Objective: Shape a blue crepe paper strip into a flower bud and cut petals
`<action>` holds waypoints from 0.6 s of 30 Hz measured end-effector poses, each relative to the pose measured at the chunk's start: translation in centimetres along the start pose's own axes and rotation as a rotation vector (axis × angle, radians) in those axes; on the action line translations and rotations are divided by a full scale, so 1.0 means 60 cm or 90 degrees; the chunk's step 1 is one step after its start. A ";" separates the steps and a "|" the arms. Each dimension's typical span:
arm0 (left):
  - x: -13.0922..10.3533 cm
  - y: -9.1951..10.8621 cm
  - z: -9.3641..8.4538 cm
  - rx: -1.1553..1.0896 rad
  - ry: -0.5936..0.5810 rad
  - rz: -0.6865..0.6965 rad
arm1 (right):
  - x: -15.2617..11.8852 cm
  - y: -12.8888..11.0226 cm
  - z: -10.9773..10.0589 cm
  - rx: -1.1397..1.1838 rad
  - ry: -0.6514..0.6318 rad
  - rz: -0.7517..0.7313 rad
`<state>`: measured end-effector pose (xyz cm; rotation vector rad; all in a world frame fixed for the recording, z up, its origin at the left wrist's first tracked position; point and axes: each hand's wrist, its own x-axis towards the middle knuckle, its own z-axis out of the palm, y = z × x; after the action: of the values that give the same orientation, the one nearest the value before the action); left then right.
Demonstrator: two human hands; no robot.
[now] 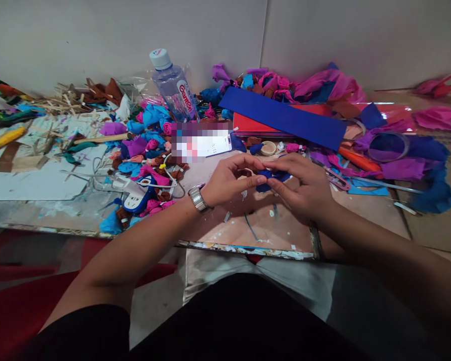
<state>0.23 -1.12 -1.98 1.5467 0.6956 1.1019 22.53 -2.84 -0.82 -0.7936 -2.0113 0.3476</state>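
Observation:
Both hands meet above the bare front part of the table and pinch one small piece of dark blue crepe paper (pixel 263 187). My left hand (pixel 233 176), with a metal watch (pixel 199 198) on its wrist, grips it between thumb and fingertips. From the other side, my right hand (pixel 300 181) holds the same piece, fingers bent and thumb pressed in. The fingers partly hide the paper's shape. Just behind the hands lie a roll of tape (pixel 268 148) and a long dark blue paper strip (pixel 281 116), which rests across red sheets (pixel 248 124).
A clear bottle (pixel 176 90) stands at the back beside a phone (pixel 206 143). Crumpled coloured paper pieces (pixel 154 115) and a blue-and-white glue gun (pixel 138 195) lie to the left. An orange cutter (pixel 361 159), scissors (pixel 338 179) and a clear tape roll (pixel 389 147) are at right.

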 end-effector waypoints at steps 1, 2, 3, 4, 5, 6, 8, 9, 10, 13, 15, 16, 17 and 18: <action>0.000 0.001 0.001 -0.013 0.004 -0.008 | 0.000 0.001 0.000 0.001 -0.003 -0.007; 0.000 0.001 0.002 -0.028 0.005 -0.019 | 0.001 0.001 0.001 0.003 -0.004 -0.010; 0.001 0.002 0.002 -0.043 0.003 -0.031 | 0.001 0.002 0.001 0.008 -0.005 -0.013; 0.001 0.003 0.003 -0.053 0.001 -0.041 | 0.001 0.003 0.001 0.017 -0.008 -0.017; 0.002 0.004 0.002 -0.056 0.002 -0.049 | 0.001 0.003 0.002 0.028 -0.008 -0.021; 0.003 0.004 0.002 -0.053 0.008 -0.052 | 0.000 0.004 0.002 0.039 -0.006 -0.024; 0.006 0.003 0.000 -0.042 0.029 -0.064 | 0.000 0.004 0.001 0.055 0.010 -0.032; 0.006 0.002 -0.001 -0.044 0.035 -0.080 | 0.001 0.003 0.001 0.058 0.022 -0.039; 0.006 0.001 -0.002 -0.053 0.036 -0.103 | 0.001 0.002 0.000 0.057 0.033 -0.052; 0.005 0.001 -0.002 -0.088 0.025 -0.165 | 0.003 -0.001 -0.004 0.025 0.047 -0.112; 0.004 0.003 -0.002 -0.091 0.024 -0.158 | 0.003 -0.003 -0.005 -0.015 0.045 -0.156; 0.003 0.005 -0.003 -0.084 0.024 -0.142 | 0.002 -0.004 -0.006 -0.034 0.044 -0.174; 0.003 0.007 -0.004 -0.073 0.024 -0.122 | 0.001 -0.003 -0.006 -0.050 0.047 -0.188; 0.003 0.008 -0.006 -0.059 0.026 -0.099 | 0.000 -0.002 -0.005 -0.065 0.050 -0.199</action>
<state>-0.08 -0.94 -1.46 1.3716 0.7692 1.0374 22.76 -2.97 -0.58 -0.5330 -2.0520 0.0331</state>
